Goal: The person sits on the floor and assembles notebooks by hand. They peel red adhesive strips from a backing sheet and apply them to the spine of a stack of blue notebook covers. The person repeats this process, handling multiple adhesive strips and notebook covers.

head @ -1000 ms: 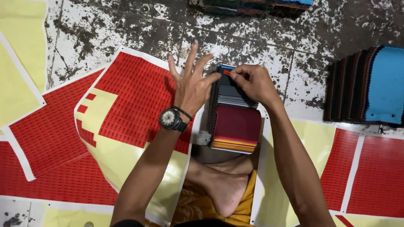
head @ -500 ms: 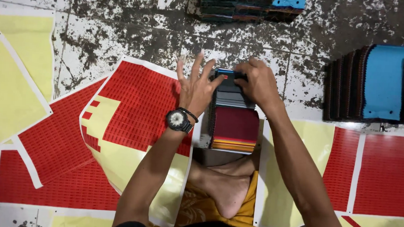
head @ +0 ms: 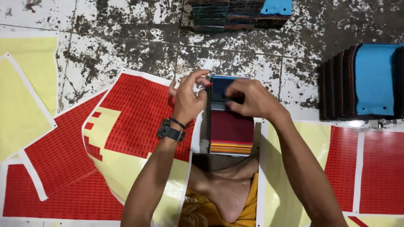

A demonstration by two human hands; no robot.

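Note:
A stack of fabric swatches [head: 231, 133] lies on the floor in front of me, maroon on top with coloured edges showing at its near end and a blue swatch at its far end. My right hand [head: 251, 98] presses down on the far part of the stack, fingers curled over the blue swatch. My left hand [head: 188, 98], with a black wristwatch [head: 170, 131] on the wrist, sits at the stack's left far corner, its fingertips pinching something small and red. A red sticker sheet [head: 139, 115] with yellow backing lies under my left forearm.
More red and yellow sticker sheets [head: 383, 169] cover the floor on both sides. A row of dark swatches with a blue one [head: 374, 81] stands at the right, and another swatch stack [head: 235, 9] lies at the far edge. My bare foot [head: 223, 193] rests below the stack.
My left hand has gone from spread flat to pinched fingers at the stack's corner. My right hand has moved from the top edge down onto the blue swatch.

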